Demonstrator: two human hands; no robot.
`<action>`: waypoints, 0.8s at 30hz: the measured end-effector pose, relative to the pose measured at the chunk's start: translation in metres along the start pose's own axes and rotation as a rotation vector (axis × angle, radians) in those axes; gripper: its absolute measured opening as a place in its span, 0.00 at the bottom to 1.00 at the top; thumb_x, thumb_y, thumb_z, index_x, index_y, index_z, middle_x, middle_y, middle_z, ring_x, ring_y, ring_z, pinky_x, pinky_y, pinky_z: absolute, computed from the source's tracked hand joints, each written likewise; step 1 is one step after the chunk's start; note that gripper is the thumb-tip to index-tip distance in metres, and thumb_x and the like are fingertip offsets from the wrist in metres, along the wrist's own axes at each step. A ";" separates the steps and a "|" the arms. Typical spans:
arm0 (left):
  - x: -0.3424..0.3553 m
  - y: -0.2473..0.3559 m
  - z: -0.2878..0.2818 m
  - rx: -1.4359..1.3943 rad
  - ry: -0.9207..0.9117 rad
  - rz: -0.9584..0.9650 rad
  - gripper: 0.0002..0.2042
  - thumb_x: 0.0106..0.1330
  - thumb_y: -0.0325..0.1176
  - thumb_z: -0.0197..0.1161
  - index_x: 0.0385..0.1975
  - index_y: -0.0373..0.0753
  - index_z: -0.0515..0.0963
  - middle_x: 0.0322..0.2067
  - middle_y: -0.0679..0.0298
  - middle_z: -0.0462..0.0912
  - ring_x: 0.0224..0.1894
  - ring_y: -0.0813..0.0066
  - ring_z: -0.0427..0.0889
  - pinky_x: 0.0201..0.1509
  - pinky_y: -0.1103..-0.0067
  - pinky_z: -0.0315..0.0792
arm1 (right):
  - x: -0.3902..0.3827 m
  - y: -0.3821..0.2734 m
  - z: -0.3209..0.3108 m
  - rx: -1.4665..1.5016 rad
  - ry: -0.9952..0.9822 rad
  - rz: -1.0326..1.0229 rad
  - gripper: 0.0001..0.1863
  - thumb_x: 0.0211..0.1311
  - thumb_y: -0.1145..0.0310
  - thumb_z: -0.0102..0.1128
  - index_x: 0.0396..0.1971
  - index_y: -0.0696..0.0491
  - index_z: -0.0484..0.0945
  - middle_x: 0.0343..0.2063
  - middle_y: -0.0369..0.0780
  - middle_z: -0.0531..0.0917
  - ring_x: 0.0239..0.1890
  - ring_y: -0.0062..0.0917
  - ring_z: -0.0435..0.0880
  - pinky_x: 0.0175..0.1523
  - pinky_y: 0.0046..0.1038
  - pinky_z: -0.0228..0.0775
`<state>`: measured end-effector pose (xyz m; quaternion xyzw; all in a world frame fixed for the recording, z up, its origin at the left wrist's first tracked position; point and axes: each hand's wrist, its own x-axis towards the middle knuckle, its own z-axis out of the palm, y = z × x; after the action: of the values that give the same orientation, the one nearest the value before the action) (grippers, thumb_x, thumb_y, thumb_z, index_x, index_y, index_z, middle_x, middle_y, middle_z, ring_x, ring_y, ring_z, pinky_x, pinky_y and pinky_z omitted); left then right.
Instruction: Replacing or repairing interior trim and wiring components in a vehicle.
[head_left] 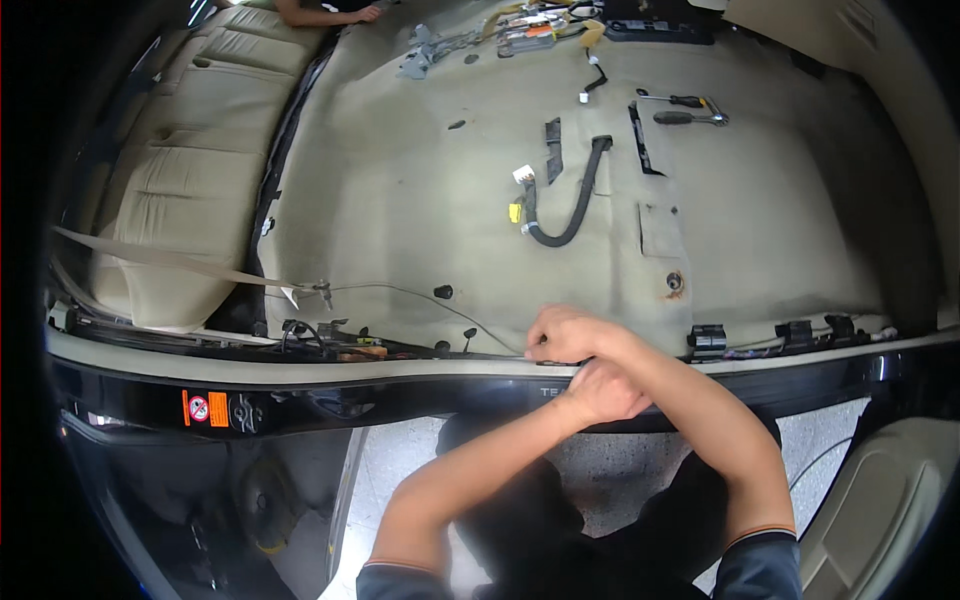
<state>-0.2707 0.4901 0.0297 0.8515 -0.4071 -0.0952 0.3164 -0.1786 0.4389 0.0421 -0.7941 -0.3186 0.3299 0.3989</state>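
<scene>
The right hand [568, 334] rests at the inner edge of the car's sill, its fingers curled inward in a loose fist; the fingertips are hidden, so I cannot tell whether its grip pinches anything. The left hand [612, 392] sits just beyond it at about five o'clock, against the sill's outer side, fingers folded and partly out of sight, and its grip cannot be told either. The right forearm passes over the left wrist, so the hands are crossed. A thin cable [400, 289] meets the right hand's fingers, or goes behind them, and leads away toward ten o'clock, bending to nine, up to a metal clip [323, 293] near the tan belt strap [185, 262]. The cable's long axis slants across the carpet [390, 230] near the sill [460, 396], which runs from nine to three o'clock; the right hand is the nearer to the cable. Black clips [708, 341] line the sill at three o'clock. Straight up at twelve lies a bent black hose [566, 241] with a yellow plug [515, 213] and a white plug [523, 174]. At one o'clock, well apart, are a screwdriver [686, 101] and a ratchet [680, 118]. The beige seat [180, 205] stands at ten, and a co-worker's hand [368, 14] shows at eleven.
</scene>
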 end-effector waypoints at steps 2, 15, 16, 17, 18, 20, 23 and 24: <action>-0.007 0.009 -0.015 -0.012 -0.071 -0.042 0.14 0.60 0.35 0.63 0.42 0.35 0.81 0.37 0.54 0.84 0.43 0.57 0.83 0.51 0.62 0.75 | -0.009 0.002 -0.002 0.016 0.005 0.046 0.14 0.58 0.58 0.68 0.37 0.53 0.87 0.37 0.48 0.84 0.46 0.41 0.82 0.51 0.37 0.73; -0.101 -0.021 -0.192 0.616 -0.119 -0.714 0.03 0.55 0.25 0.62 0.28 0.35 0.79 0.29 0.54 0.82 0.37 0.50 0.82 0.46 0.61 0.73 | 0.065 -0.037 0.005 -0.203 -0.044 -0.219 0.21 0.54 0.62 0.71 0.47 0.53 0.80 0.47 0.45 0.79 0.55 0.42 0.77 0.58 0.40 0.71; -0.101 -0.025 -0.197 0.620 -0.124 -0.732 0.03 0.55 0.25 0.62 0.28 0.35 0.79 0.29 0.54 0.82 0.37 0.50 0.82 0.46 0.61 0.73 | 0.074 -0.041 0.000 -0.211 -0.198 -0.139 0.21 0.54 0.62 0.71 0.47 0.53 0.80 0.46 0.45 0.79 0.54 0.42 0.77 0.58 0.40 0.70; -0.101 -0.030 -0.200 0.618 -0.176 -0.753 0.03 0.55 0.25 0.61 0.28 0.35 0.79 0.29 0.54 0.82 0.38 0.52 0.83 0.46 0.62 0.73 | 0.078 -0.040 -0.002 -0.168 -0.246 -0.176 0.21 0.52 0.61 0.72 0.46 0.53 0.80 0.44 0.45 0.79 0.53 0.43 0.77 0.56 0.41 0.71; -0.101 -0.033 -0.202 0.613 -0.223 -0.773 0.03 0.55 0.25 0.61 0.28 0.36 0.79 0.30 0.55 0.81 0.38 0.53 0.83 0.46 0.62 0.73 | 0.082 -0.040 -0.002 -0.164 -0.258 -0.187 0.21 0.52 0.61 0.72 0.46 0.53 0.80 0.44 0.45 0.79 0.53 0.43 0.77 0.56 0.41 0.71; -0.103 -0.040 -0.199 0.576 -0.285 -0.803 0.03 0.56 0.26 0.60 0.28 0.36 0.79 0.30 0.55 0.81 0.38 0.53 0.83 0.46 0.63 0.74 | 0.091 -0.038 -0.001 -0.167 -0.305 -0.194 0.23 0.50 0.58 0.73 0.44 0.54 0.80 0.44 0.45 0.78 0.50 0.44 0.78 0.54 0.41 0.72; -0.103 -0.044 -0.192 0.503 -0.347 -0.846 0.04 0.57 0.26 0.59 0.29 0.35 0.78 0.30 0.54 0.81 0.39 0.53 0.83 0.47 0.63 0.73 | 0.113 -0.023 0.000 -0.097 -0.307 -0.283 0.23 0.48 0.58 0.73 0.41 0.56 0.80 0.42 0.46 0.79 0.48 0.43 0.78 0.51 0.40 0.72; -0.099 -0.046 -0.190 0.473 -0.339 -0.839 0.04 0.58 0.26 0.58 0.29 0.35 0.78 0.30 0.54 0.81 0.39 0.53 0.83 0.47 0.63 0.73 | 0.116 -0.014 -0.004 -0.092 -0.319 -0.287 0.23 0.48 0.58 0.73 0.41 0.56 0.80 0.42 0.46 0.79 0.48 0.43 0.78 0.51 0.40 0.72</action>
<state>-0.2260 0.6742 0.1401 0.9626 -0.0860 -0.2561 -0.0209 -0.1118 0.5333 0.0243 -0.6958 -0.5022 0.3761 0.3496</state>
